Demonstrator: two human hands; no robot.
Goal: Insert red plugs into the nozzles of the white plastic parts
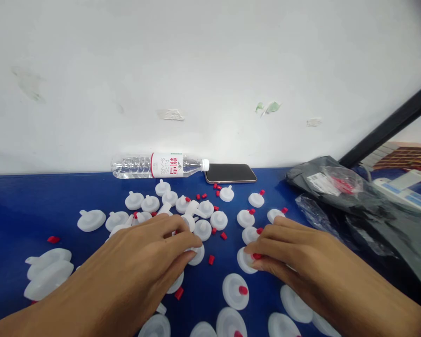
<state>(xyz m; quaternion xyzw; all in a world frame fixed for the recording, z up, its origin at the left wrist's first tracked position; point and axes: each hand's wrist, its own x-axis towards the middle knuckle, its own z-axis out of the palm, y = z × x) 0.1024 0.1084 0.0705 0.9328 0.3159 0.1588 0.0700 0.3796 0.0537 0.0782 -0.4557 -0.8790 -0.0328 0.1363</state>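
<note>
Many white plastic discs and small red caps lie scattered over a blue table [28,206]. My left hand [150,252] lies palm down among them, its fingertips pinching a white disc [197,255]. My right hand [294,248] presses thumb and fingers on a white disc [244,261] carrying a red cap [256,256]. A loose red cap [211,260] lies between my hands. Several discs in front, such as one white disc [234,290], have red caps fitted.
A clear water bottle [157,166] lies on its side against the white wall, with a phone [230,173] beside it. Dark plastic bags [340,187] are heaped at the right. A black bar [389,126] slants up at the right edge.
</note>
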